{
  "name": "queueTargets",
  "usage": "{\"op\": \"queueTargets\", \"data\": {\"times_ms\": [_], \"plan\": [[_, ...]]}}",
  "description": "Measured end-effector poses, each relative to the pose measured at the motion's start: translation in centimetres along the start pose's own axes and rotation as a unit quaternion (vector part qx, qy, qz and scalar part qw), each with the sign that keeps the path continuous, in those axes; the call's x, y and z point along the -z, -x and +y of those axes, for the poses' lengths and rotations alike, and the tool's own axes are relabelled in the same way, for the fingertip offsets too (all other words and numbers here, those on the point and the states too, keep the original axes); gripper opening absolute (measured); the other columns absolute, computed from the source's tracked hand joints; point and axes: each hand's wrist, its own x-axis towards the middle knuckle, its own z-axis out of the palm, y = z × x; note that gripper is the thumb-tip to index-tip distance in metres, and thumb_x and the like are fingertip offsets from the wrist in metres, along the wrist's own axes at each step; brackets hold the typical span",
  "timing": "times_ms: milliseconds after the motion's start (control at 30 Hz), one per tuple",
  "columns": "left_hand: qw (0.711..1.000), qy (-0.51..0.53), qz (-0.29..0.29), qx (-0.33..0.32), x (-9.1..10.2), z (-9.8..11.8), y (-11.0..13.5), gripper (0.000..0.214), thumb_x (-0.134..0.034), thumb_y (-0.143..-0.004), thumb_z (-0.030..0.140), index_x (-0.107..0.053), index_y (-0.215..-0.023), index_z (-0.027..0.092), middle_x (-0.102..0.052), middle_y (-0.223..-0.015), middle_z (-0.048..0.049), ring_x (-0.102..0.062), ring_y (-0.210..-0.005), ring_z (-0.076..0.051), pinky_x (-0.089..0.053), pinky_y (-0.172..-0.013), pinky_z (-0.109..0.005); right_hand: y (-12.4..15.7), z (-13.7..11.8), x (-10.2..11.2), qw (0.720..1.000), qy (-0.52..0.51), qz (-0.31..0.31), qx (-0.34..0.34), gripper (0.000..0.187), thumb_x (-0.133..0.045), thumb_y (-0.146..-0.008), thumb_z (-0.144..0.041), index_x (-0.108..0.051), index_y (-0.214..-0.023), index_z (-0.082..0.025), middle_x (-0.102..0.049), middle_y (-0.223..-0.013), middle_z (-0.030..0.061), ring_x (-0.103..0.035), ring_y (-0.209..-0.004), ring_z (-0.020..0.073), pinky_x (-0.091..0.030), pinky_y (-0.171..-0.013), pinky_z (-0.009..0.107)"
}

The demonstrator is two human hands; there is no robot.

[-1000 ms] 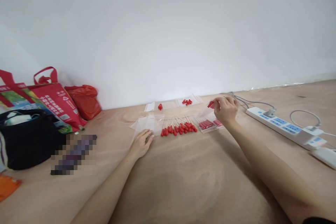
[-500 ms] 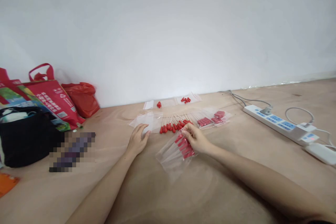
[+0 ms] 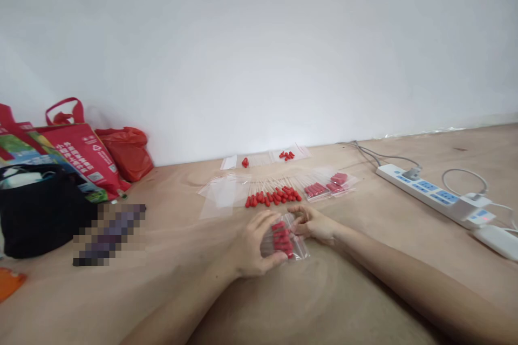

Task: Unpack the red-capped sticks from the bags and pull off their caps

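Note:
Just in front of me lies a clear plastic bag of red-tipped sticks (image 3: pixel 283 240), its red ends turned to the right. My left hand (image 3: pixel 254 245) curls round the bag from the left, fingers on the far edge and thumb on the near edge, covering most of the sticks' pale shafts. At the bag's upper right, my right hand (image 3: pixel 318 223) pinches the plastic with bent fingers. Beyond both hands, loose red-tipped sticks (image 3: pixel 273 195) lie in a fanned row. Empty clear bags (image 3: pixel 222 191) are left of that row, and filled bags (image 3: pixel 318 190) are to its right.
Against the wall, two more small bags (image 3: pixel 295 153) have red pieces on them. A white power strip (image 3: pixel 431 191) with cables lies on the right. On the left stand a black bag (image 3: pixel 44 215), a red printed bag (image 3: pixel 87 153) and a red plastic bag (image 3: pixel 127 153).
My left hand has left the empty bags and come right to grasp the filled bag. That bag has turned, its red ends now facing right. One empty bag has shifted nearer.

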Motion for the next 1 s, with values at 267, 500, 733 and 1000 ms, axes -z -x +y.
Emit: {"op": "queueTargets", "data": {"times_ms": [267,500,733,1000], "plan": [[0.996,0.041,-0.072,0.012,-0.6,-1.5,-0.4,0.073,-0.062,-0.067,0.042,-0.031,-0.129,0.018,-0.042,-0.129,-0.0134,-0.042,-0.116,-0.025,-0.039,-0.095,-0.040,-1.4,0.3,-1.2,0.999,0.015,0.007,0.035,0.065,-0.072,-0.052,-0.008,-0.035,-0.104,-0.016,-0.056,-0.050,-0.0082,-0.058,-0.046,0.0121,-0.048,-0.046,0.023],[0.999,0.044,-0.020,-0.002,-0.1,-2.1,-0.4,0.057,-0.056,-0.074,0.040,-0.038,-0.125,0.019,-0.050,-0.121,-0.0113,-0.048,-0.109,-0.023,-0.041,-0.091,-0.038,-2.2,0.4,-1.9,0.998,0.016,0.008,0.058,0.071,-0.081,-0.042,-0.026,-0.037,-0.097,-0.016,-0.052,-0.044,-0.0110,-0.054,-0.039,0.0114,-0.045,-0.041,0.022],[1.000,0.022,-0.001,0.010,-0.7,-1.9,-0.2,0.051,-0.056,-0.075,0.038,-0.043,-0.121,0.020,-0.053,-0.117,-0.0090,-0.049,-0.108,-0.022,-0.042,-0.091,-0.038,-1.5,0.4,-1.8,0.996,0.032,0.002,0.077,0.079,-0.081,-0.038,-0.038,-0.037,-0.100,-0.014,-0.054,-0.042,-0.0088,-0.051,-0.036,0.0102,-0.039,-0.037,0.019],[0.997,0.025,0.044,-0.061,-0.9,-2.6,-1.4,0.032,-0.036,-0.087,0.017,-0.053,-0.113,0.022,-0.051,-0.115,-0.0078,-0.050,-0.105,-0.016,-0.043,-0.089,-0.033,-1.5,0.7,-2.4,0.994,0.042,0.011,0.099,0.081,-0.082,-0.036,-0.035,-0.034,-0.099,-0.015,-0.052,-0.041,-0.0111,-0.049,-0.034,0.0091,-0.037,-0.036,0.017]]}}
